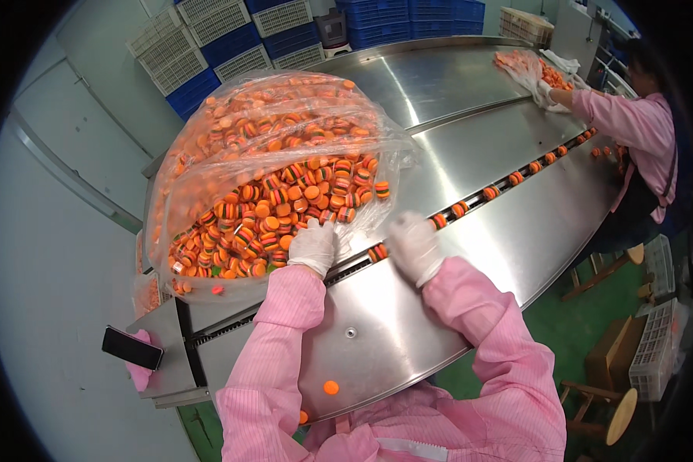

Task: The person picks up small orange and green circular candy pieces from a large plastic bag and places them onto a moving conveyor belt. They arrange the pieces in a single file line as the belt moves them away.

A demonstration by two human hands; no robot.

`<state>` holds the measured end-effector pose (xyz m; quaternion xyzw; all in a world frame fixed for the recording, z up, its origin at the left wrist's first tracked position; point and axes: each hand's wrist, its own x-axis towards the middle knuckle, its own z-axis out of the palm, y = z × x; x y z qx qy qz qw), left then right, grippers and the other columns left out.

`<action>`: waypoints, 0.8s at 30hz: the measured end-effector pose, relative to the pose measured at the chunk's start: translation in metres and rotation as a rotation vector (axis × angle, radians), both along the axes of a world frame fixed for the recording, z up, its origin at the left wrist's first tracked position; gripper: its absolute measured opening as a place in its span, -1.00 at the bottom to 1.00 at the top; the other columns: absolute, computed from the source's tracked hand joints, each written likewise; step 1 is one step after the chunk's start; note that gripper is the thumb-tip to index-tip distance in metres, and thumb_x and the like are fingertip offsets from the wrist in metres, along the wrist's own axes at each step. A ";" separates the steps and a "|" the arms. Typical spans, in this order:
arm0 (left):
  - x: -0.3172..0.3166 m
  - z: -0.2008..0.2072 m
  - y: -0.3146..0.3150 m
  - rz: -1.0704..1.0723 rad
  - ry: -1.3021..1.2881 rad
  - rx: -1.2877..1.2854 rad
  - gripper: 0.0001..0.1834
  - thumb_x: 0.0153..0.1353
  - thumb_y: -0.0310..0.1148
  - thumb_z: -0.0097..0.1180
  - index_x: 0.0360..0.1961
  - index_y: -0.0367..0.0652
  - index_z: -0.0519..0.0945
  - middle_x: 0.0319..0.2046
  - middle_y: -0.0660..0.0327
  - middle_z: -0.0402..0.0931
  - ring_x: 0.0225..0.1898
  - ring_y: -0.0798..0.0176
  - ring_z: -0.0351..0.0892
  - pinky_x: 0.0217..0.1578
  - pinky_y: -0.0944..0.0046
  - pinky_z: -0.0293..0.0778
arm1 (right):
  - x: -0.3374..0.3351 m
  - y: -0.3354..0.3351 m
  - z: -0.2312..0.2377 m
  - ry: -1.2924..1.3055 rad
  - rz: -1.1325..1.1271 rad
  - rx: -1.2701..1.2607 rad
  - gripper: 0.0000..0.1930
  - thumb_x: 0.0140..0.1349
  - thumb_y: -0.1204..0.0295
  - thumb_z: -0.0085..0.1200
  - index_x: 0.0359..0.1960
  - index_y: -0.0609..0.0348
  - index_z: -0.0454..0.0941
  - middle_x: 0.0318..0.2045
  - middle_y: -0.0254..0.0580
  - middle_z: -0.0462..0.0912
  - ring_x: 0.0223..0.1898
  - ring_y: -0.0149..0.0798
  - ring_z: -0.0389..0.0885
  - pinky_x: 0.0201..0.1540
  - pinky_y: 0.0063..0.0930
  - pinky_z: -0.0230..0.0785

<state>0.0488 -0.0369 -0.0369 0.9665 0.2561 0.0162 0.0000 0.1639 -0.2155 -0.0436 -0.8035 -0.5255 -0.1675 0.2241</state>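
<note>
A large clear plastic bag (208, 154) lies on the steel table, full of small round layered candies (285, 200) like tiny burgers, orange with dark, red and green bands. At the bag's near opening, my white-gloved left hand (313, 248) touches the pile with bent fingers; what they hold, if anything, is hidden. My gloved right hand (416, 248), smeared by motion, hovers over the conveyor groove (346, 272). Just left of it, a pair of candies (377, 252) sits in the groove. More candies (491, 192) are spaced along it toward the upper right.
At the far right, a co-worker in pink (631, 123) reaches to another candy bag (527, 69). A phone (132, 347) rests on a pink cloth at the table's left end. Flat orange discs (331, 387) lie near the front edge. Stacked crates (215, 35) stand behind; wooden stools (622, 416) stand right.
</note>
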 end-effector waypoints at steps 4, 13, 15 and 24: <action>0.000 -0.003 0.004 -0.004 0.052 -0.062 -0.76 0.09 -0.38 -0.08 -0.17 -0.08 0.38 -0.23 -0.04 0.37 -0.26 -0.08 0.51 -0.29 0.02 0.45 | 0.074 -0.033 -0.001 0.343 -0.527 -0.304 -0.76 0.07 0.37 -0.04 -0.24 0.20 0.38 -0.33 0.12 0.52 -0.26 0.06 0.53 -0.22 -0.18 0.40; -0.008 0.001 -0.004 -0.013 -0.181 -0.151 -0.83 0.11 -0.35 -0.07 -0.23 0.01 0.41 -0.29 0.02 0.34 -0.34 -0.07 0.49 -0.33 0.04 0.43 | 0.133 -0.071 -0.003 0.392 -0.425 -0.227 -0.73 0.00 0.43 0.11 -0.23 0.14 0.40 -0.29 0.10 0.51 -0.23 0.08 0.51 -0.15 -0.23 0.38; -0.020 -0.001 -0.009 -0.043 -0.385 -0.161 -0.83 0.04 -0.38 0.01 -0.29 -0.03 0.41 -0.36 0.07 0.30 -0.42 -0.04 0.45 -0.37 0.08 0.43 | 0.134 -0.074 -0.005 0.276 -0.459 -0.086 -0.81 0.05 0.48 0.03 -0.27 0.15 0.41 -0.32 0.07 0.51 -0.25 0.05 0.51 -0.19 -0.25 0.39; -0.033 -0.014 -0.041 -0.411 -0.280 -0.230 -0.82 -0.08 -0.47 0.01 -0.37 -0.10 0.44 -0.36 0.04 0.37 -0.25 -0.05 0.41 -0.22 0.05 0.38 | 0.051 -0.018 0.010 1.077 -0.060 -0.158 -0.83 0.01 0.41 0.10 -0.35 0.18 0.48 -0.44 0.00 0.55 -0.43 -0.05 0.56 -0.32 -0.34 0.41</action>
